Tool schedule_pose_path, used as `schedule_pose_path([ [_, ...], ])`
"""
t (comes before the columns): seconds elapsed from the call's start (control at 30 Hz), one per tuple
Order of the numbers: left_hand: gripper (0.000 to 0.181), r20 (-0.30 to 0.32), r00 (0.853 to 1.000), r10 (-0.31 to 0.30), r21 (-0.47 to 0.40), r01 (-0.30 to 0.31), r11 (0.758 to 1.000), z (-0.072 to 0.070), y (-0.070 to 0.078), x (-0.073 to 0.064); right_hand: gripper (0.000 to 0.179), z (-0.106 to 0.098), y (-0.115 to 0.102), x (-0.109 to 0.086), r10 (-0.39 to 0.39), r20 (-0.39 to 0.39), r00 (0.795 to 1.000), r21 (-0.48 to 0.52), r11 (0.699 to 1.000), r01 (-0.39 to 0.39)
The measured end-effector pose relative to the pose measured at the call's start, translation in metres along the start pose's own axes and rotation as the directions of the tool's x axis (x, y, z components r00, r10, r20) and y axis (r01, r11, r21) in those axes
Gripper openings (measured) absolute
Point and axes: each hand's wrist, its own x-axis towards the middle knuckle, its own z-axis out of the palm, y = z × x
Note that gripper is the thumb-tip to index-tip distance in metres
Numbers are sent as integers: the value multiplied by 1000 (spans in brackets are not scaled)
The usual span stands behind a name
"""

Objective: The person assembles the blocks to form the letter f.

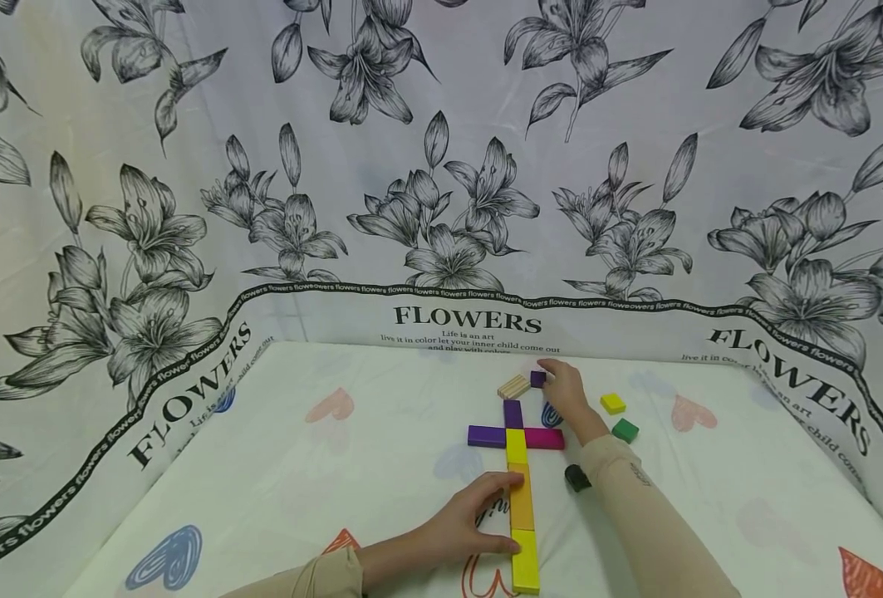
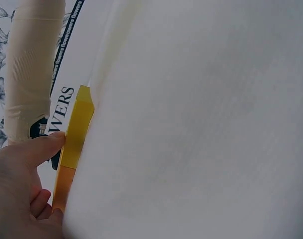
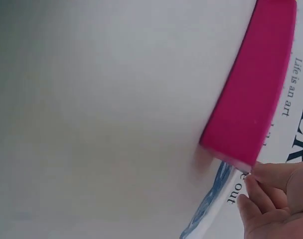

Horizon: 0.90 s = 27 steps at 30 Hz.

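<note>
My left hand (image 1: 459,519) is spread beside a row of blocks in the head view. Its index fingertip touches the orange block (image 1: 522,502), while the thumb rests against the near yellow block (image 1: 526,565). Beyond them, a shorter yellow block (image 1: 516,447) meets a purple block (image 1: 486,436), a magenta block (image 1: 544,438) and an upright-running purple block (image 1: 512,414), forming a cross. At the back, my right hand (image 1: 570,394) pinches a small purple cube (image 1: 537,379). In the right wrist view, the magenta block (image 3: 251,89) partly covers the right fingertips, and the cube is hidden.
Plain wooden sticks (image 1: 514,387) lie left of the purple cube. Right of the cross are a loose yellow block (image 1: 613,403), a green block (image 1: 625,429) and a dark block (image 1: 577,477) close to the right forearm. A flower-printed curtain (image 1: 448,208) stands behind the white cloth.
</note>
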Motion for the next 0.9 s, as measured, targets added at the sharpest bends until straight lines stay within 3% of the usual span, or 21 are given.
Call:
schedule_pose_path([
  [0.23, 68, -14, 1000, -22, 15, 22, 1000, 1, 0, 0, 44, -16, 7, -8, -51, -22, 998, -11, 999, 51],
  [0.7, 69, -18, 999, -30, 17, 31, 999, 2, 2, 1, 48, -44, 31, -36, -75, -81, 994, -29, 997, 73],
  [0.9, 69, -21, 999, -33, 21, 33, 999, 2, 2, 0, 50, -59, 40, -52, -38, -102, 994, -32, 999, 34],
])
